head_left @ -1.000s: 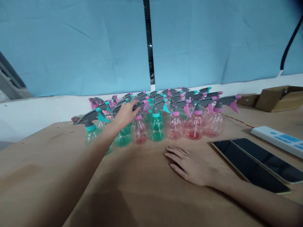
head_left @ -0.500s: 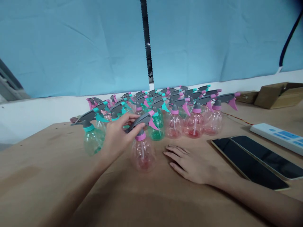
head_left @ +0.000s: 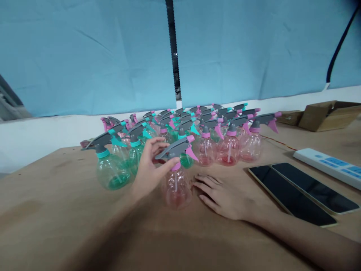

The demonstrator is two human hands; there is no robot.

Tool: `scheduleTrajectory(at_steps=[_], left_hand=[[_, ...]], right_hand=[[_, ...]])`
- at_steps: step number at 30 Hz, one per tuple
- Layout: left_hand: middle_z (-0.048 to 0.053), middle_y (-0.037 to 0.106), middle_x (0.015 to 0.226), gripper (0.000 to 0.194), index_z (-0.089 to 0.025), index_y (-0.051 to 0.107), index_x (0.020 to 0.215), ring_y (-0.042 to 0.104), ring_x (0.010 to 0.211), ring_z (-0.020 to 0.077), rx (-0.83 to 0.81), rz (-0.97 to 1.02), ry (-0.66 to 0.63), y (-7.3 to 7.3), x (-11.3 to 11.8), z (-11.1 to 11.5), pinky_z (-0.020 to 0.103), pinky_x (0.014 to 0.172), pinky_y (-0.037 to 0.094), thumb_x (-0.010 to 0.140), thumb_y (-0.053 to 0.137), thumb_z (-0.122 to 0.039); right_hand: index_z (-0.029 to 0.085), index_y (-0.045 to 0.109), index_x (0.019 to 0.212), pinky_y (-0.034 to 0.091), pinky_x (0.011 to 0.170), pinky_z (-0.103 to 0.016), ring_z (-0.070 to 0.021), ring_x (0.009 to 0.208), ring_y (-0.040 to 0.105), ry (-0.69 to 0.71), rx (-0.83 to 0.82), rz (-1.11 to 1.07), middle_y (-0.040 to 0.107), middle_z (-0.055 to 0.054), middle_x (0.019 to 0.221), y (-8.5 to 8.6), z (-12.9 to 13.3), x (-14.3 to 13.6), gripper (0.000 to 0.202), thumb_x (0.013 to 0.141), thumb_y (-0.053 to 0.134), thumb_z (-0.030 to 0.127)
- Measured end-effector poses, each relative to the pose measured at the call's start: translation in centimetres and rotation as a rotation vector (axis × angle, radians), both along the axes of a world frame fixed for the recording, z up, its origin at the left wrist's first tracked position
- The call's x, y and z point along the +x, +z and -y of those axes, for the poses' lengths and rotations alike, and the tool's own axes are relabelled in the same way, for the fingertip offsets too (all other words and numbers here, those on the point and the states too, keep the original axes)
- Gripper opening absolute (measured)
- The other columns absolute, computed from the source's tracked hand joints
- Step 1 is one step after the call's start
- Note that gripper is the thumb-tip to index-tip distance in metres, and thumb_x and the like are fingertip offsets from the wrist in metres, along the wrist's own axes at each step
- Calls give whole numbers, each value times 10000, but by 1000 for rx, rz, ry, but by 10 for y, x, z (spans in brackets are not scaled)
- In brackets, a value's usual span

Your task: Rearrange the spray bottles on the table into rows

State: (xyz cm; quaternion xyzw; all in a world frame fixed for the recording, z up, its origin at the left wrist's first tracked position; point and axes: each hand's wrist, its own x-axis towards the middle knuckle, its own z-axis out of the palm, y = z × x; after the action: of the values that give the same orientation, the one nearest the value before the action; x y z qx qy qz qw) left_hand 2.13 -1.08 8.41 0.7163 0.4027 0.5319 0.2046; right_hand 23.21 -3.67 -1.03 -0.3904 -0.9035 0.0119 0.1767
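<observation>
My left hand (head_left: 152, 162) has its thumb and fingers around the neck of a clear pink spray bottle (head_left: 177, 190) with a grey head and a pink trigger pointing right. The bottle stands upright at the front of the group, a little pink at its bottom. Flat on the table, fingers stretched out, lies my right hand (head_left: 222, 195), its fingertips close to the bottle's right side. A green spray bottle (head_left: 111, 171) stands left of my left hand. Behind are several more, such as a pink spray bottle (head_left: 229, 150) with a pink collar.
Two dark phones (head_left: 290, 195) lie side by side on the brown table (head_left: 42, 226), right of my right hand. Beyond them is a white power strip (head_left: 329, 165). An opened cardboard box (head_left: 318, 116) sits at the back right, before a blue sheet (head_left: 113, 56).
The pink bottle in my left hand has shifted slightly right and nearer, and my thumb has come to its collar. My right hand stays flat. The view has turned a little.
</observation>
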Motion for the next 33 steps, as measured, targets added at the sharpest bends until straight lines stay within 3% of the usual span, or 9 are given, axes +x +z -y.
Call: scheduleTrajectory(at_steps=[5, 9, 13, 17, 22, 27, 33], left_hand=[[117, 526, 1218, 690, -219, 438, 1197, 555, 1036, 280, -263, 122, -337, -19, -9, -18, 388, 822, 462, 593, 725, -391], [113, 601, 1131, 630, -205, 554, 1137, 526, 1082, 331, -478, -28, -576, -9, -8, -30, 443, 876, 413, 564, 733, -399], [85, 630, 1077, 664, -245, 536, 1187, 560, 1037, 290, -478, -56, -773, 6, 4, -36, 420, 865, 416, 558, 742, -295], [86, 651, 1001, 613, -214, 542, 1179, 599, 938, 248, -525, -9, -705, 14, 20, -26, 380, 808, 440, 588, 703, -194], [55, 670, 812, 475, -182, 592, 1090, 619, 810, 206, -545, 134, -591, 12, 36, -10, 329, 733, 455, 615, 605, -170], [33, 638, 691, 433, -163, 636, 966, 588, 691, 179, -491, 160, -400, 9, 40, -14, 284, 618, 439, 548, 538, -104], [17, 615, 657, 411, -162, 658, 894, 487, 534, 118, -480, 131, -364, 8, 41, -16, 215, 460, 329, 513, 509, -121]], right_hand=[[120, 463, 1284, 319, 1031, -433, -238, 1226, 399, 9, 1, -22, 461, -141, 1325, -1, -1, 0, 410, 919, 363, 278], [124, 462, 1283, 328, 1024, -438, -240, 1226, 401, 9, 7, -30, 465, -142, 1320, -2, -2, 1, 408, 921, 356, 278], [133, 464, 1281, 337, 1013, -453, -243, 1218, 409, 11, 30, -27, 475, -141, 1311, -1, -1, 1, 403, 921, 355, 277], [125, 466, 1278, 331, 1017, -445, -243, 1216, 410, 9, 26, -7, 476, -141, 1310, -2, -1, 0, 400, 920, 359, 269], [143, 446, 1296, 318, 1020, -459, -247, 1228, 396, 15, 17, -37, 460, -143, 1323, -4, -1, 1, 404, 922, 356, 268], [141, 458, 1283, 311, 1026, -448, -245, 1232, 389, 9, 3, -24, 455, -141, 1322, -4, -1, 1, 400, 918, 364, 273], [151, 447, 1291, 317, 1022, -455, -244, 1231, 389, 8, 8, -28, 454, -137, 1324, -5, -1, 0, 400, 919, 361, 270]])
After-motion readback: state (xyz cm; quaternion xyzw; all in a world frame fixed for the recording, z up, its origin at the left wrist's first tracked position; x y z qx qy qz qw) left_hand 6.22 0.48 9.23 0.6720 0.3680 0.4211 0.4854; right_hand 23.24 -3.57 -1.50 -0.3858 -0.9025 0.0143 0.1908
